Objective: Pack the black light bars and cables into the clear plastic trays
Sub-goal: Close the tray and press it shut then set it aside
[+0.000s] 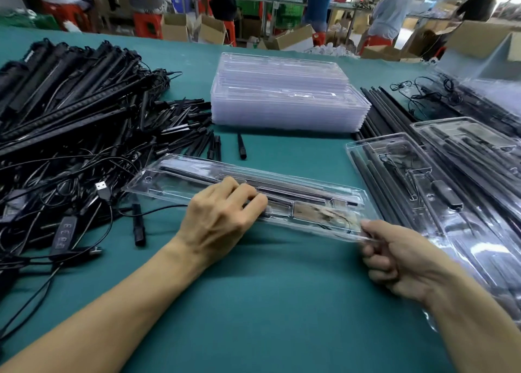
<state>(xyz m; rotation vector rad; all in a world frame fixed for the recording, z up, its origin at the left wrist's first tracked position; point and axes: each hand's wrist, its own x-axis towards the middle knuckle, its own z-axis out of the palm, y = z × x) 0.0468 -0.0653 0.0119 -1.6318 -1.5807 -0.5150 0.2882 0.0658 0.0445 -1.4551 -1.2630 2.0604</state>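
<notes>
Left hand [222,214]: palm down on the working tray [248,195], fingers curled and pressing into its middle channel; whether they pinch a part or only seat it cannot be told.
Right hand [394,260]: closed in a pinch on the tray's near right corner, thumb on top, steadying it.
Working tray: lies slanted on the green table [267,302], directly ahead; one long light bar [296,193] already sits in its far channel, and a thin cable [332,217] shows in the right-hand pocket. Judged partly filled, with the last seating under way.
Filled trays [439,192]: several overlap at the right, each showing bars and a cable through the plastic; this share of the work appears done.
Empty tray stack [284,96]: a tall pile beyond the working tray, so many trays remain to fill.
Loose rods [383,116]: a row lying between the stack and the filled trays, unpacked.
Parts heap [76,105]: a large tangle of bars at the left, with short black pieces spilling toward the stack.
Cable tangle [64,212]: USB leads with inline controllers, near left, unpacked.
Overall progress: judged early; the unpacked stock far outweighs the finished trays.
</notes>
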